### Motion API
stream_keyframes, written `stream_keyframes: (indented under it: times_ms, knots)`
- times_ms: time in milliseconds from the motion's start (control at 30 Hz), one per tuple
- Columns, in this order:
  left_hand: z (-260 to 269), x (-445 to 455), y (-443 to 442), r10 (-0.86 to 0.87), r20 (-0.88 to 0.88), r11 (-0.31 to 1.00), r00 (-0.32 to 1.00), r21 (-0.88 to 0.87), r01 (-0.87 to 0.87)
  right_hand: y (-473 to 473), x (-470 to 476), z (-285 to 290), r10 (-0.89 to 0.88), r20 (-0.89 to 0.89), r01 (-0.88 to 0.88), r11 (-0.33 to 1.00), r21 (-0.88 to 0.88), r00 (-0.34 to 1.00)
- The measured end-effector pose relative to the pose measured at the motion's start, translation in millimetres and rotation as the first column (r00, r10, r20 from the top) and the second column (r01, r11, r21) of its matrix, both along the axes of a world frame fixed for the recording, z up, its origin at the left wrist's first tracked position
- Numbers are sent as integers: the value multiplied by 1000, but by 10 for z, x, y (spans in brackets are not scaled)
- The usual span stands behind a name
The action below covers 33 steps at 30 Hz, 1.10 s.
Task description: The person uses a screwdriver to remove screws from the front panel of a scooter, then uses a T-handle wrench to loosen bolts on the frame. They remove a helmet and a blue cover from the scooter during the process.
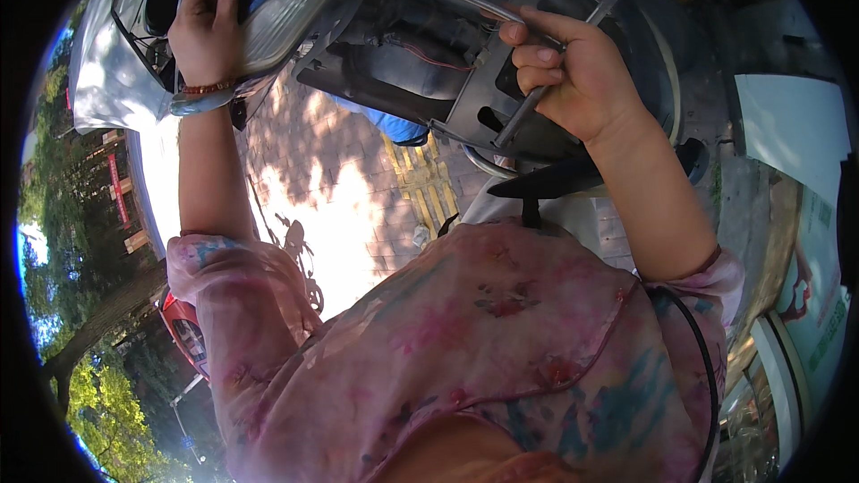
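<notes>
My left hand (208, 33), with a beaded bracelet and a bangle at the wrist, grips a dark panel with a ribbed clear lamp lens (288, 30). The panel is blurred, and part of it lies beyond the top of the view. In my right hand (580, 77) is a metal T-handle wrench (607, 3). My fingers close around the joint of its crossbar and shank. The shank points up-left over the dark vehicle body (396, 90), which looks like a scooter with its cover off. Its tip is hard to make out. Thin red wires (436, 62) run inside the opening.
A silvery sheet (100, 74) hangs at the left. Below lies brick paving (335, 181) with a yellow tactile strip (429, 194). Something blue (396, 124) shows under the body. A black part (550, 181) juts near my waist, and a white board (792, 127) stands right.
</notes>
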<state>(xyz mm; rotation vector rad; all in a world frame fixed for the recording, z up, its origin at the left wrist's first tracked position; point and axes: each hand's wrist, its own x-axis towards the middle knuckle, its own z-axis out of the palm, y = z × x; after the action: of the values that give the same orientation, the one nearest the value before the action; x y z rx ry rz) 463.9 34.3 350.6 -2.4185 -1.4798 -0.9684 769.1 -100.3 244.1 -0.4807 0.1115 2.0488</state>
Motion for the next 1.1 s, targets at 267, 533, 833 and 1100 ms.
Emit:
stream_keyframes:
  times_ms: [267, 533, 833, 1100]
  knots:
    - [-267, -570, -96, 97, 130, 970, 987, 209, -122, -429, -386, -43, -89, 79, 93, 994, -55, 993]
    - [-587, -1060, -84, 125, 171, 958, 977, 236, -163, -848, -963, -310, -140, 34, 138, 989, 59, 990]
    - [-777, -1388, -9, 20, 219, 960, 976, 269, -80, -1158, -1635, -576, -235, 208, 162, 935, 316, 949]
    - [-821, -1444, -48, 16, 137, 953, 991, 298, -56, -1283, -2158, -763, -343, 254, 239, 900, 366, 904]
